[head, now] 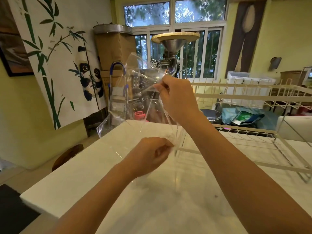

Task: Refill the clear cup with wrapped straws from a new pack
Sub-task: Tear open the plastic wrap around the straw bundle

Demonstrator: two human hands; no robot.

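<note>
Above the white desk point(104, 168), the right hand point(177, 97) pinched the clear straw pack point(135, 92) aloft, while the left hand point(148, 156) pinched its lower end. No cup appeared; filling seemingly remained undone.

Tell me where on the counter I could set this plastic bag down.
The counter is bare to the left of the left hand, out to its left edge, and also near you between the forearms. The right side is crowded by the wire rack. Both hands, right hand higher, hold the bag.
</note>
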